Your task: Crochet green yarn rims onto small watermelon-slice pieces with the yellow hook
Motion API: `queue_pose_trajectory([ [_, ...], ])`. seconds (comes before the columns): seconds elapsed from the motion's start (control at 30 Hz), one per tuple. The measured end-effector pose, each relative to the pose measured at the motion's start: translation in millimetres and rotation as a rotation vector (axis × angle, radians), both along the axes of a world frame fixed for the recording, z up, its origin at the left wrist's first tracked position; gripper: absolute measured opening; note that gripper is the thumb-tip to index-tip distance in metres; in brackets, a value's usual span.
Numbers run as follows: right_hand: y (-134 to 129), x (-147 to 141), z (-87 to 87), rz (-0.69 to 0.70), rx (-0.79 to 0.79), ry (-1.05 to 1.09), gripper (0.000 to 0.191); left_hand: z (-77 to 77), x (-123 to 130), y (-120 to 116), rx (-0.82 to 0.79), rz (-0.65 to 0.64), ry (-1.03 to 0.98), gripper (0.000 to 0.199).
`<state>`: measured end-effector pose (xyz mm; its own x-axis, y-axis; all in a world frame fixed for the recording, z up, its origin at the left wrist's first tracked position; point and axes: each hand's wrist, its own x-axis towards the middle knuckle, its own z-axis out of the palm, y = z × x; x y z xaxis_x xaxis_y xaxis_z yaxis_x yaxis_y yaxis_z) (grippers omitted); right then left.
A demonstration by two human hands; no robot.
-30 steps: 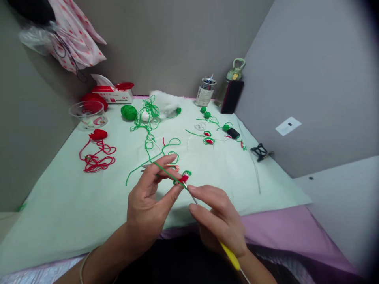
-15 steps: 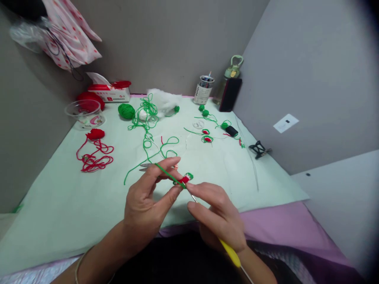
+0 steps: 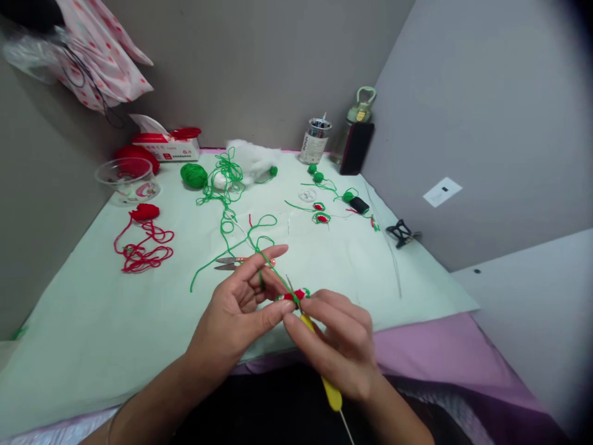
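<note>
Between thumb and fingers, my left hand pinches a small red, white and green crochet piece. Green yarn runs taut from that piece up over the left index finger. My right hand grips a crochet hook with a yellow handle; its metal tip passes through or beside the piece and pokes out above it. The right fingertips almost touch the left thumb. Just beyond the left hand, scissors with orange handles lie on the cloth, partly hidden by the fingers.
Loose green yarn trails back to a green ball and white stuffing. At left are red yarn, a clear tub and a tissue box. Small crochet pieces, a phone, a pen jar and a black clip stand or lie rightward.
The hook has pushed further up, its tip now showing beyond the piece and its handle nearer it. Both hands have shifted slightly, and the scissors show more.
</note>
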<state>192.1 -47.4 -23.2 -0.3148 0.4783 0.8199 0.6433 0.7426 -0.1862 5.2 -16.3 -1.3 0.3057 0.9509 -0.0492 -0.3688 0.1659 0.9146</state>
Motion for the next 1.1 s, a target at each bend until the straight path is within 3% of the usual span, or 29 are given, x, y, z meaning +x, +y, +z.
queue_pose_trajectory([
  [0.1, 1, 2, -0.9, 0.002, 0.113, -0.041, 0.033, 5.3, 0, 3, -0.116, -0.091, -0.077, 0.059],
  [0.2, 2, 3, 4.0, 0.002, 0.115, -0.074, 0.031, 8.1, 1, 5, -0.185, -0.127, -0.127, 0.054],
  [0.5, 8, 2, 11.0, 0.041, 0.155, -0.118, 0.026, 6.3, 7, 0, -0.119, 0.026, -0.071, 0.058],
  [0.7, 9, -11, 4.1, 0.084, -0.024, 0.278, 0.031, 2.2, 17, -8, 0.054, 0.234, 0.053, 0.053],
  [0.83, 6, -22, 4.8, 0.117, -0.287, 0.562, 0.03, -1.9, 21, -9, 0.145, 0.342, 0.152, 0.052],
  [1.1, 1, -38, -10.6, 0.37, -0.499, 0.951, 0.022, -4.5, 23, -8, 0.24, 0.438, 0.132, 0.048],
])
